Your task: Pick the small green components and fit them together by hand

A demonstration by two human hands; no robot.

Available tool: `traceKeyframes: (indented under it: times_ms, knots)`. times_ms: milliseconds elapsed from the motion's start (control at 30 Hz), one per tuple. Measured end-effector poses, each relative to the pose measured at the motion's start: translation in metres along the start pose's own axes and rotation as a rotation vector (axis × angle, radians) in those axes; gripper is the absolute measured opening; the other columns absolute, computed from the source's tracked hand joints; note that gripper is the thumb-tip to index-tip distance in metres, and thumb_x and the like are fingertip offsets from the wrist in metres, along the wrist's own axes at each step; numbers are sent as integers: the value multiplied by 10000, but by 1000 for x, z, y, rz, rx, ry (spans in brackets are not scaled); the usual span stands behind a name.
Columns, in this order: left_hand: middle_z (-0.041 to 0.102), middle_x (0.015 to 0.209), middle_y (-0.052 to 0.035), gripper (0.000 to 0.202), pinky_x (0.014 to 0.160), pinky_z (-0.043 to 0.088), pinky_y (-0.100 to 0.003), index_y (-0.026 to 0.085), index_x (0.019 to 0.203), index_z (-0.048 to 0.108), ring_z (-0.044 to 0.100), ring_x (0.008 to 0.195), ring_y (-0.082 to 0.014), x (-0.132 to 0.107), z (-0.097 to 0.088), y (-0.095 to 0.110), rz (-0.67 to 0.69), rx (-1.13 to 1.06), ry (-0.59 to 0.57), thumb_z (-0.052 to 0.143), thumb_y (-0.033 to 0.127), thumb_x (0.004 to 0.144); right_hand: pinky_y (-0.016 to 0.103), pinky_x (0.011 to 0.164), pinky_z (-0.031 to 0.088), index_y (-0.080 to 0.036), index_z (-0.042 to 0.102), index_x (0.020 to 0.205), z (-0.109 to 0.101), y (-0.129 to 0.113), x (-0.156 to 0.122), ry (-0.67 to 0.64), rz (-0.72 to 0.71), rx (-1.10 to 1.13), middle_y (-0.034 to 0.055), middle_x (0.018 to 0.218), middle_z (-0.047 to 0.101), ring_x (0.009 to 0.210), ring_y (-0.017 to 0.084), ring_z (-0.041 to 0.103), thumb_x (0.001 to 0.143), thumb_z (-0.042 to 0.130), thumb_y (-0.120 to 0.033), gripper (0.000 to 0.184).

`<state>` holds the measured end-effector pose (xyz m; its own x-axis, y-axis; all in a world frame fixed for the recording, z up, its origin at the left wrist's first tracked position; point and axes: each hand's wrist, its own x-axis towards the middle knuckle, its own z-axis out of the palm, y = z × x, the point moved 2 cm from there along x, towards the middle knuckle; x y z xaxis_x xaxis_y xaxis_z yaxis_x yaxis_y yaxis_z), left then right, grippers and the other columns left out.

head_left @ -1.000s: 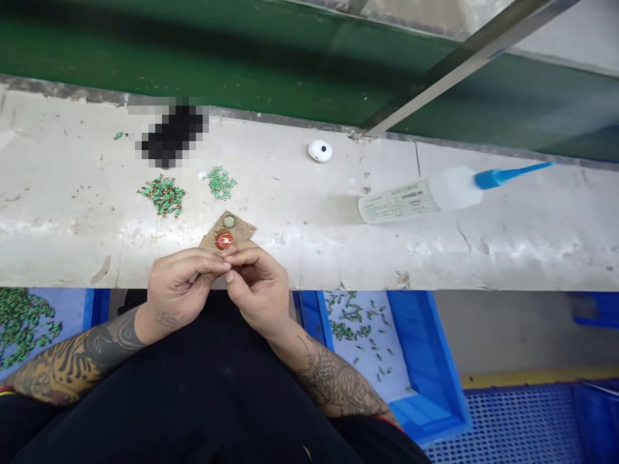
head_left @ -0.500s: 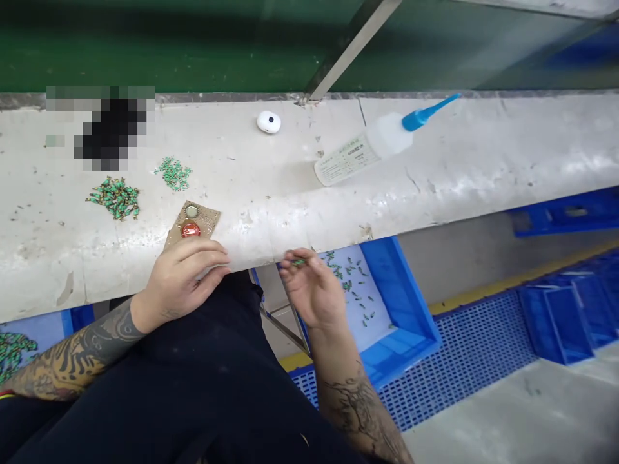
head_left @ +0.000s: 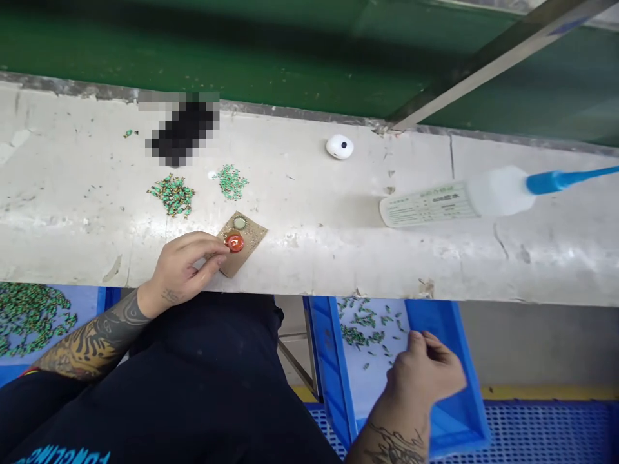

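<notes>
My left hand (head_left: 188, 265) is at the table's front edge, its thumb and fingertips drawn together in a pinch beside a small round cap (head_left: 235, 243) of glossy red-orange stuff. Whatever is in that pinch is too small to make out. The cap sits on a piece of brown cardboard (head_left: 244, 252), with a second cap (head_left: 240, 222) of pale colour behind it. Over the blue bin (head_left: 468, 386) at the right, my right hand (head_left: 428, 367) is closed with curled fingers, and their contents are hidden. Small green-and-dark pieces (head_left: 355, 335) lie scattered in that bin.
Two piles of small green parts, one darker (head_left: 173, 195) and one lighter (head_left: 233, 182), lie on the table. Behind are a white case (head_left: 340, 147) and a blurred-out black object (head_left: 181, 135). A bottle with a blue nozzle (head_left: 454, 200) lies right. Another tray of green pieces (head_left: 33, 319) is lower left.
My right hand has moved from the table edge, where a green piece showed at its fingers, right and down over the bin, and its fingers have closed. The view has shifted left.
</notes>
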<state>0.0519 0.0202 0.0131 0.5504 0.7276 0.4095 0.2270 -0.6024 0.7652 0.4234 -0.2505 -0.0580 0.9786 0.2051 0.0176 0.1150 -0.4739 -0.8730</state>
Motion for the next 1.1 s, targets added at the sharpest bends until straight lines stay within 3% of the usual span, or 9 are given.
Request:
traceKeyframes:
  times_ms: [67,133,267,400,533,833,1100]
  knots:
    - [777,923,-73,122,753,607,-286,184,968,729,738,829,-173,2,-5,-3,-21,33,17,662,146,874,486,980,517,-225,621,746,13,-24,0,82,-98,41,28,833,647,930,283,660,653,789,-355,232]
    - [777,903,-66,119,738,606,-280,188,964,729,737,810,-167,4,-9,-5,-28,45,22,658,149,876,466,978,526,-221,663,754,37,-51,-6,17,-173,116,46,899,691,966,272,670,631,838,-341,245]
    - [778,889,-65,133,725,601,-284,185,973,721,734,804,-170,9,-8,-3,23,-21,19,660,130,869,366,789,564,-228,651,662,97,-111,-41,-463,-229,498,19,889,711,850,195,665,624,905,-298,266]
    - [774,850,-69,136,721,594,-289,169,964,721,732,797,-181,19,-1,14,48,-76,-22,669,107,854,266,694,528,-242,602,673,148,-156,-91,-932,-24,795,-54,764,635,754,124,609,666,925,-353,341]
    - [778,853,-44,119,723,589,-256,185,961,721,728,784,-155,35,4,34,41,-135,-48,665,122,876,234,616,484,-240,580,675,172,-180,-131,-1180,112,902,-57,761,536,685,105,540,693,911,-396,367]
    - [791,843,-29,83,731,586,-252,190,905,725,732,775,-152,44,3,44,-2,-164,-23,692,128,859,282,654,535,-246,587,641,180,-187,-150,-1243,160,861,-55,732,493,659,116,544,653,927,-434,389]
    - [772,805,-18,65,730,574,-244,187,861,677,728,755,-144,43,-2,47,14,-177,-66,679,122,865,274,710,536,-306,723,710,176,-187,-154,-1250,193,911,-61,733,523,694,104,571,671,930,-320,211]
